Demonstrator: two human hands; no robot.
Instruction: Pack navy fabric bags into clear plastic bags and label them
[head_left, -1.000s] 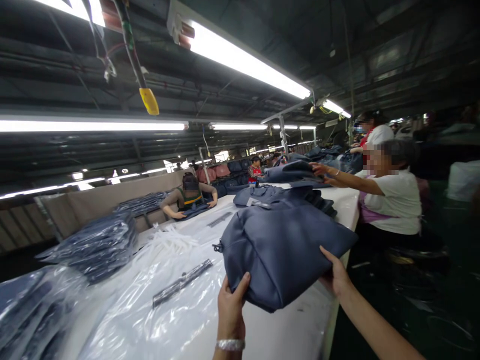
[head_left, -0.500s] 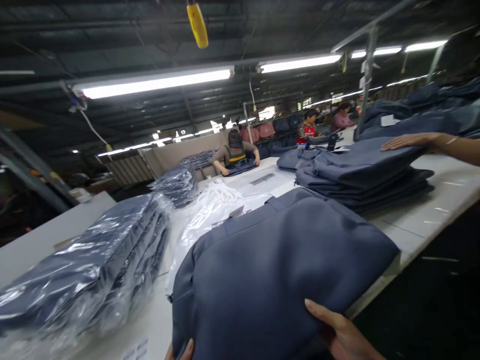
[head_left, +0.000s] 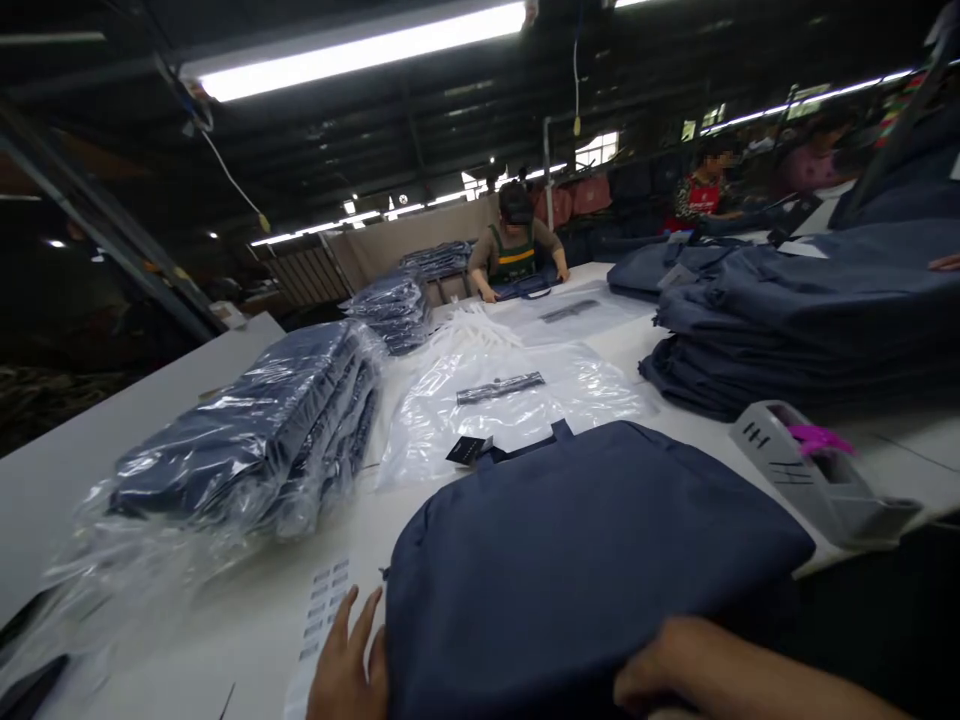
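A navy blue bag (head_left: 585, 540) lies flat on the white table in front of me, its short handle at the far edge. A black hang tag (head_left: 466, 450) sits by that handle. My left hand (head_left: 349, 655) is at the bag's left side, fingers spread, close against its edge. At the near edge, my right hand (head_left: 667, 665) is curled closed on the bag's fabric, with its fingertips partly hidden. A sheet of barcode stickers (head_left: 322, 610) lies beside my left hand.
Bags in clear plastic (head_left: 247, 420) are stacked at the left. Beyond the bag lie clear plastic sleeves (head_left: 517, 400). On the right are a tape dispenser (head_left: 817, 470) and a pile of navy bags (head_left: 810, 320). A co-worker (head_left: 521, 240) handles a bag across the table.
The bag has come down flatter onto the table. My left fingers have moved out from its edge and spread. The tape dispenser, formerly hidden, now shows; my view has shifted right and down.
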